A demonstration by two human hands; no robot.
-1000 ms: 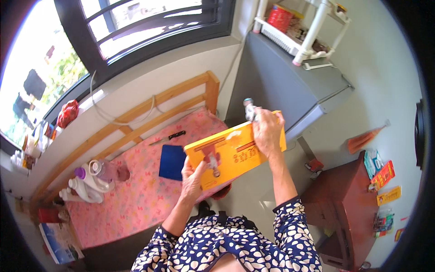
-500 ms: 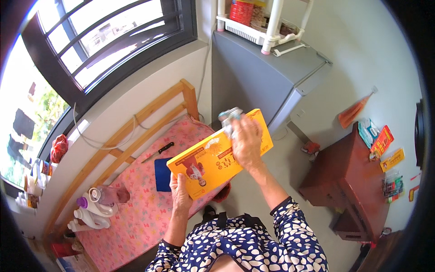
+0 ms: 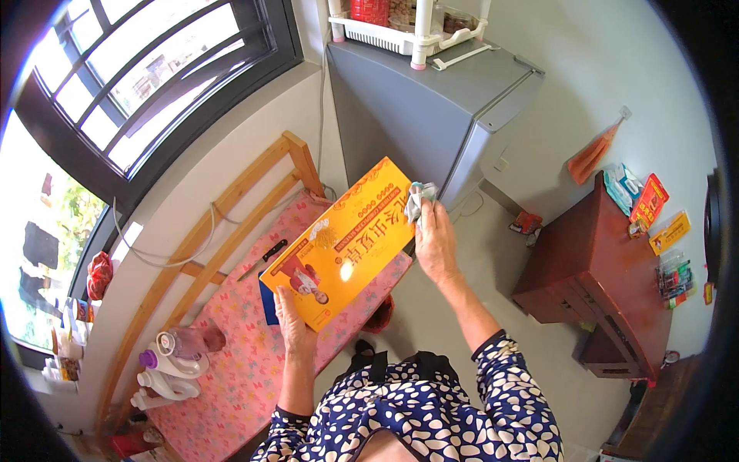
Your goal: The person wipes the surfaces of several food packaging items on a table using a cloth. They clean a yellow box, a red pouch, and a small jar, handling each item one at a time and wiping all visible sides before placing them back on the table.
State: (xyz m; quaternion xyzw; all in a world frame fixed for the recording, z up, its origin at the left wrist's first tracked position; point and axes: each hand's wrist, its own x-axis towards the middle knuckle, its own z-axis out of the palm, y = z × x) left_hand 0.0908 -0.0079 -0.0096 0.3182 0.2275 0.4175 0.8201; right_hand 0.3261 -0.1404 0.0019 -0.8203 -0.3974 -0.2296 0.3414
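A flat yellow-orange box (image 3: 362, 239) with a printed figure and lettering is held up in front of me, tilted, its broad face toward me. My left hand (image 3: 295, 323) grips its near left corner, thumb on the front face. A crumpled pale cloth (image 3: 419, 199) is pinched in my right hand (image 3: 436, 245), at the box's right edge near the far corner. Behind the box, a blue flat item (image 3: 268, 302) and a knife with a black handle (image 3: 273, 250) lie on the pink patterned cover (image 3: 223, 369).
Several plastic bottles (image 3: 173, 381) stand at the left of the pink surface, by a wooden rail (image 3: 202, 245). A grey refrigerator (image 3: 400, 100) bears a white rack (image 3: 385, 35). At the right stands a reddish-brown cabinet (image 3: 566, 254) with packets on top; an orange cloth (image 3: 593, 160) hangs above.
My right hand with the cloth has moved off the box's upper face to its right edge. The box has turned, its far end swinging up and left, showing more of its face.
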